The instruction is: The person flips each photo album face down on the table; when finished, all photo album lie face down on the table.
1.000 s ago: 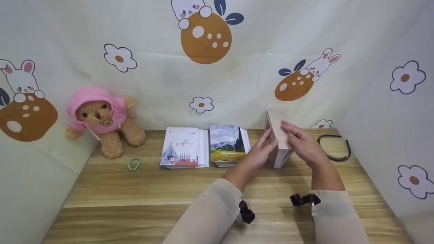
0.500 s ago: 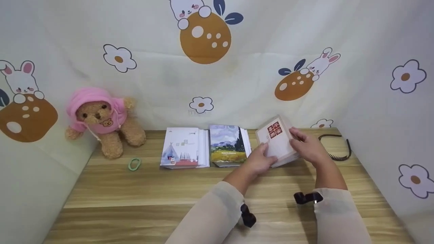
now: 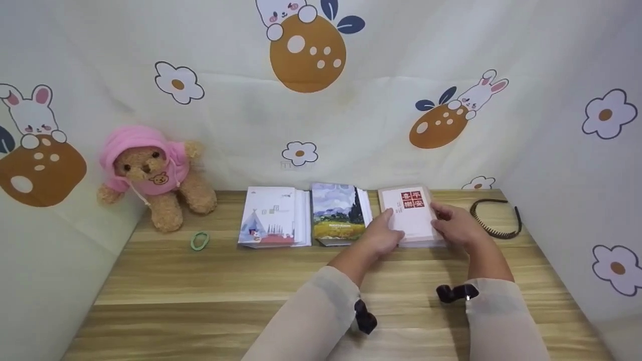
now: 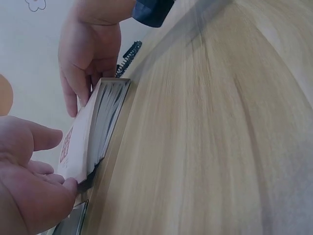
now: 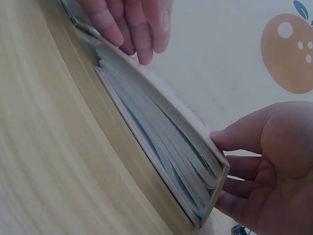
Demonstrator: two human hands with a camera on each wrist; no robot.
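Note:
A pale pink photo album [image 3: 416, 223] with red square characters on its cover lies at the back right of the wooden table, cover up and spine to the right. My left hand [image 3: 382, 235] rests with relaxed fingers along its left edge. At the spine side, my right hand [image 3: 456, 224] holds the album, thumb at the cover's edge and fingers against the spine. The right wrist view shows the album's pages [image 5: 156, 127] slightly fanned between the covers. Left of it lie a photo album with a painted landscape [image 3: 338, 215] and a white tent-print album [image 3: 268, 218].
A black toothed headband [image 3: 496, 218] lies right of my right hand. A teddy bear in a pink hoodie [image 3: 150, 175] sits at the back left, with a green hair tie [image 3: 199, 240] in front. A printed cloth wall [image 3: 225, 125] stands behind the table [image 3: 200, 301].
The pink album, upright with its spine up a second ago, has been lowered leftward onto its back and squared up beside the landscape album. Both hands have stayed at its sides.

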